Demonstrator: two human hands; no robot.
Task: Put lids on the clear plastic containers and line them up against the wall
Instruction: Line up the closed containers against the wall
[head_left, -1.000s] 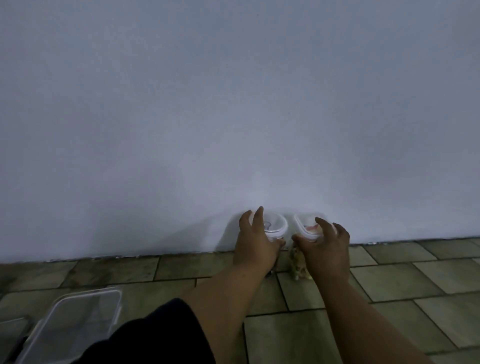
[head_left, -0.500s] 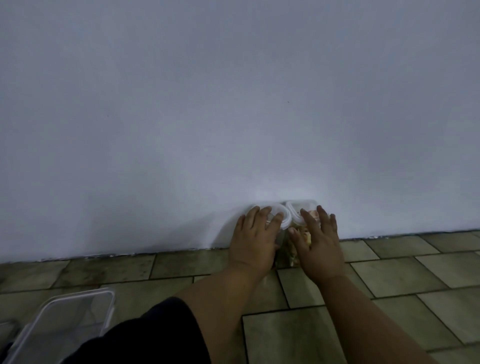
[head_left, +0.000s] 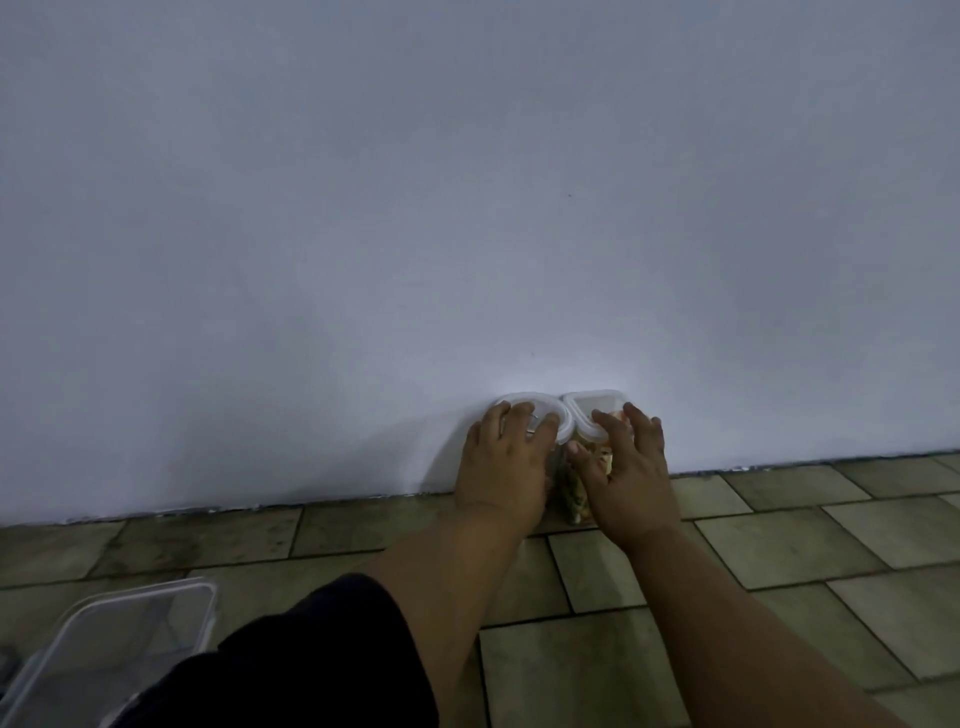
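Two small clear plastic containers stand side by side on the floor, touching the white wall (head_left: 467, 208). The left one has a round white lid (head_left: 540, 402); the right one has a squarish white lid (head_left: 597, 402). Both hold yellowish food (head_left: 574, 493), seen between my hands. My left hand (head_left: 506, 467) is wrapped over the front of the round-lidded container, fingers on its lid. My right hand (head_left: 631, 473) covers the front of the square-lidded container, fingers on its lid.
A larger rectangular clear container (head_left: 119, 639) with a lid lies on the tiled floor (head_left: 779, 545) at the lower left, partly behind my dark sleeve (head_left: 311, 654). The wall meets the floor along a line running left to right.
Both containers have slid away from me until they touch the wall, and closer together until their lids touch. My hands moved forward with them.
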